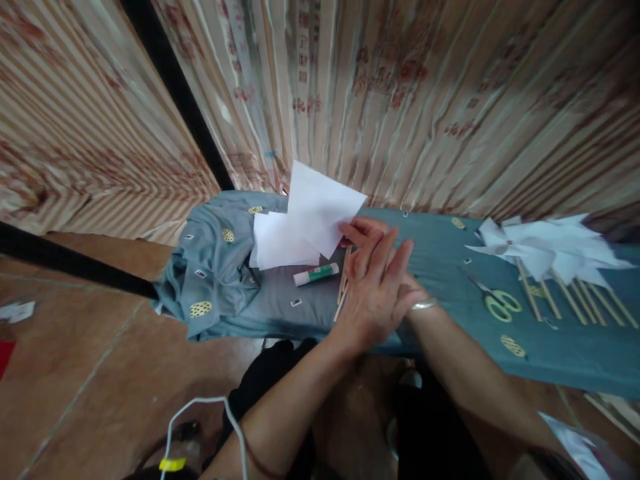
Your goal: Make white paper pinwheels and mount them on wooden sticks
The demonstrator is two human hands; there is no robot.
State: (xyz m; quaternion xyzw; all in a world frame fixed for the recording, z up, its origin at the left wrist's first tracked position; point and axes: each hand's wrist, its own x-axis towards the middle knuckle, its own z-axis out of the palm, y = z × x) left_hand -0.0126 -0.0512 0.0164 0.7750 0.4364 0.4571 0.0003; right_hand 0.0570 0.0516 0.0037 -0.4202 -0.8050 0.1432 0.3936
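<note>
A square sheet of white paper (323, 203) is raised at an angle above the cloth, with one corner pinched between the thumb and fingers of my right hand (369, 228). My left hand (373, 293) lies across the right one, fingers spread, and hides much of its palm. Below the raised sheet is a stack of white paper (283, 243). A glue stick (316, 274) with a green label lies left of my hands. Several thin wooden sticks (343, 287) show partly beneath my left hand.
Finished-looking paper pinwheels (545, 250) on wooden sticks lie at the right, with green-handled scissors (500, 301) beside them. A blue-grey patterned cloth (435, 247) covers the narrow surface. A patterned curtain (340, 87) hangs behind. A white cable (200, 401) loops near my left arm.
</note>
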